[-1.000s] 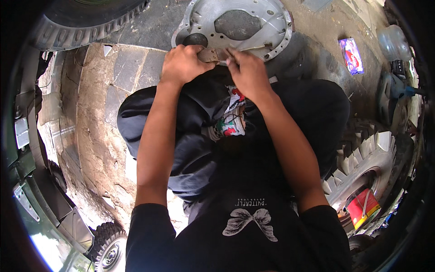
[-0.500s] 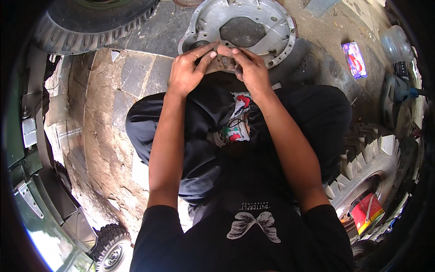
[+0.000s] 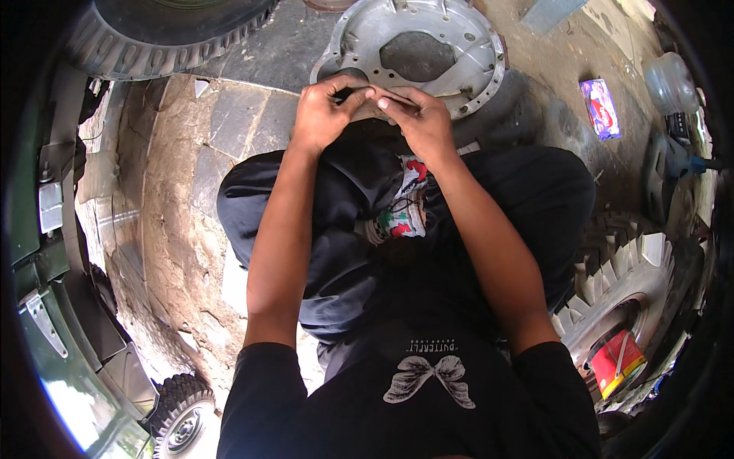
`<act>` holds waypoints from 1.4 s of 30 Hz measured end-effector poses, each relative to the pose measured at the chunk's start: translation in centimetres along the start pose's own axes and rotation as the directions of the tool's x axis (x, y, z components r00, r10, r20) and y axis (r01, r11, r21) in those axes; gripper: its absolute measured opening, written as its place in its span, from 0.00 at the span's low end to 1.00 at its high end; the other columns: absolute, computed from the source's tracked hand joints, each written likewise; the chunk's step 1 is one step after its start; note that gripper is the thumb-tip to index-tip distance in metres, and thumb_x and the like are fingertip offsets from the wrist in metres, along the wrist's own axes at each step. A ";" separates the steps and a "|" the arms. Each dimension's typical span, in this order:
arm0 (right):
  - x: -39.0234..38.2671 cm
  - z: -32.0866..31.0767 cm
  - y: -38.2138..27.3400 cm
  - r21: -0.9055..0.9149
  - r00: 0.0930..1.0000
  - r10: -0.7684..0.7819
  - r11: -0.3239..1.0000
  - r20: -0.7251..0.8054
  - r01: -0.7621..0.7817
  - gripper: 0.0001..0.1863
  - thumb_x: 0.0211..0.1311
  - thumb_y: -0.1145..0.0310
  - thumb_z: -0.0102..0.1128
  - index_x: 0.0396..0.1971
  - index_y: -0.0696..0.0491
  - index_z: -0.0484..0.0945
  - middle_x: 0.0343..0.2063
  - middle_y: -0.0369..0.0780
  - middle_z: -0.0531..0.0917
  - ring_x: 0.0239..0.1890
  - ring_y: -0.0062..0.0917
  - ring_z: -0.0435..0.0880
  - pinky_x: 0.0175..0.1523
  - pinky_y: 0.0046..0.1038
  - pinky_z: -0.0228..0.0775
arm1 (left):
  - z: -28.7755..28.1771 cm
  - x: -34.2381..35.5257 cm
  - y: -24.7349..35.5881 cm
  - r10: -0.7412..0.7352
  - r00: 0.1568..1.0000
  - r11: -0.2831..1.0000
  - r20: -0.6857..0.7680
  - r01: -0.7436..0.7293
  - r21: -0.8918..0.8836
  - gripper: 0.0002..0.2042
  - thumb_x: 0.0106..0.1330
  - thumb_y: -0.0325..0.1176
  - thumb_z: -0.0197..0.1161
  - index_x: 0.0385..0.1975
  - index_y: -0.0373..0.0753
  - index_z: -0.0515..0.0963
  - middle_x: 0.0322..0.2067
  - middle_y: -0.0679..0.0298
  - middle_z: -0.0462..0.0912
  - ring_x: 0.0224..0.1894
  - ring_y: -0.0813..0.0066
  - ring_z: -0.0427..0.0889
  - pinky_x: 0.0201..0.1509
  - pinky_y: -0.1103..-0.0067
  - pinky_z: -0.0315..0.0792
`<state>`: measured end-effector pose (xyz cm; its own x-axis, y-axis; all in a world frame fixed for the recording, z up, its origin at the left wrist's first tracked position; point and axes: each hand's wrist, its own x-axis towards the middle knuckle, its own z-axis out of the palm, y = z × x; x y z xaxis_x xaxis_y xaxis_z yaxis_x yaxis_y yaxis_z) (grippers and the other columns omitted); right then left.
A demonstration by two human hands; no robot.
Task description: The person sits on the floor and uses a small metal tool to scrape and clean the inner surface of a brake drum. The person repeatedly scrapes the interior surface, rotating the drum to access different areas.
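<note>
Lettering (image 3: 433, 345) on black shirt (image 3: 428, 430) and purple packet (image 3: 599, 109)

At upper centre, the left grip (image 3: 321, 116) and right grip (image 3: 427, 128) partly hide a brownish piece (image 3: 371, 110); the top edge crops an upper-left tyre (image 3: 130, 57).

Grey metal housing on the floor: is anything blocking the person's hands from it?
Nothing visible does. The left hand and right hand appear at the near rim of the housing; a brownish piece shows between them, partly hidden. The purple packet lies off to the right.
</note>
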<state>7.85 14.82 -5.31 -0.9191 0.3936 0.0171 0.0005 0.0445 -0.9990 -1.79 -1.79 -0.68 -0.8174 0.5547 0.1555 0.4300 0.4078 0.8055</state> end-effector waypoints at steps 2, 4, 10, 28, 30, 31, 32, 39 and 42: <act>-0.4 0.2 -0.6 -0.014 0.999 0.049 0.999 -0.007 -0.049 0.15 0.66 0.61 0.74 0.44 0.58 0.89 0.32 0.40 0.91 0.33 0.20 0.88 0.43 0.26 0.79 | -0.1 -0.3 -0.7 0.045 0.999 0.998 -0.013 -0.045 -0.033 0.08 0.66 0.32 0.74 0.42 0.37 0.89 0.41 0.58 0.92 0.44 0.67 0.91 0.52 0.74 0.81; -0.3 0.3 -0.6 -0.078 0.999 0.017 0.997 -0.041 -0.020 0.13 0.66 0.63 0.74 0.43 0.57 0.89 0.30 0.39 0.91 0.33 0.19 0.89 0.43 0.26 0.79 | -0.2 -0.5 -0.7 0.043 0.999 0.998 -0.016 -0.043 -0.046 0.09 0.64 0.30 0.74 0.42 0.37 0.89 0.41 0.56 0.92 0.44 0.65 0.92 0.52 0.74 0.81; -0.2 0.4 -0.5 -0.026 0.998 0.007 1.000 -0.058 -0.009 0.12 0.66 0.63 0.74 0.42 0.56 0.90 0.29 0.39 0.91 0.33 0.19 0.89 0.42 0.25 0.79 | -0.5 -0.3 -0.5 0.001 1.000 0.998 0.009 0.000 -0.070 0.08 0.63 0.25 0.70 0.41 0.36 0.89 0.39 0.59 0.92 0.44 0.72 0.90 0.53 0.75 0.81; -0.8 0.7 -1.0 -0.002 0.994 -0.041 0.999 -0.099 0.041 0.11 0.64 0.71 0.74 0.44 0.57 0.91 0.38 0.41 0.94 0.40 0.20 0.93 0.47 0.23 0.83 | -0.2 -0.3 -0.6 -0.010 0.998 0.983 0.056 0.020 -0.181 0.11 0.59 0.33 0.81 0.38 0.36 0.90 0.36 0.61 0.92 0.39 0.76 0.89 0.49 0.77 0.80; -0.7 0.6 -0.6 0.016 0.997 -0.050 0.999 -0.057 0.051 0.12 0.64 0.71 0.73 0.46 0.57 0.90 0.39 0.42 0.93 0.43 0.20 0.92 0.49 0.24 0.83 | 0.0 -0.4 -0.2 -0.043 0.998 0.988 0.037 0.048 -0.150 0.10 0.62 0.31 0.79 0.39 0.34 0.90 0.36 0.63 0.92 0.39 0.79 0.86 0.49 0.78 0.79; -0.6 0.6 -0.6 0.027 0.998 -0.056 0.998 -0.034 0.057 0.12 0.65 0.71 0.73 0.47 0.57 0.90 0.40 0.42 0.93 0.44 0.20 0.92 0.50 0.24 0.83 | -0.1 -0.5 0.1 -0.060 0.998 0.989 0.025 0.062 -0.133 0.09 0.63 0.30 0.78 0.39 0.34 0.89 0.36 0.64 0.91 0.40 0.81 0.85 0.49 0.78 0.79; -0.6 0.7 -0.6 0.046 0.998 -0.064 0.997 -0.025 0.065 0.13 0.65 0.71 0.73 0.47 0.58 0.89 0.40 0.42 0.93 0.43 0.21 0.92 0.49 0.24 0.83 | 0.0 -0.5 -0.2 -0.046 0.999 0.990 0.016 0.048 -0.136 0.09 0.63 0.30 0.79 0.39 0.33 0.89 0.36 0.64 0.91 0.40 0.81 0.85 0.49 0.78 0.79; -0.4 0.0 -1.6 0.309 0.978 0.168 0.930 0.126 -0.200 0.14 0.68 0.64 0.73 0.47 0.57 0.89 0.36 0.34 0.91 0.36 0.16 0.87 0.42 0.21 0.77 | 0.1 -0.4 -0.8 0.007 1.000 0.995 -0.012 -0.008 -0.096 0.09 0.63 0.30 0.79 0.38 0.34 0.88 0.36 0.64 0.91 0.40 0.80 0.86 0.49 0.78 0.79; -0.6 -0.4 -1.9 0.457 0.931 0.314 0.812 0.184 -0.364 0.13 0.70 0.62 0.72 0.48 0.54 0.89 0.37 0.32 0.90 0.36 0.13 0.83 0.42 0.19 0.73 | 0.0 -0.1 -0.4 0.045 0.999 0.992 0.022 -0.042 -0.119 0.10 0.60 0.29 0.80 0.38 0.34 0.88 0.35 0.63 0.91 0.40 0.78 0.87 0.50 0.77 0.80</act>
<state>8.60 14.85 -3.38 -0.9285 0.2116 -0.3051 0.1547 -0.5265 -0.8360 -1.84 -2.01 -1.05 -0.7887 0.5882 0.1787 0.4152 0.2953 0.8605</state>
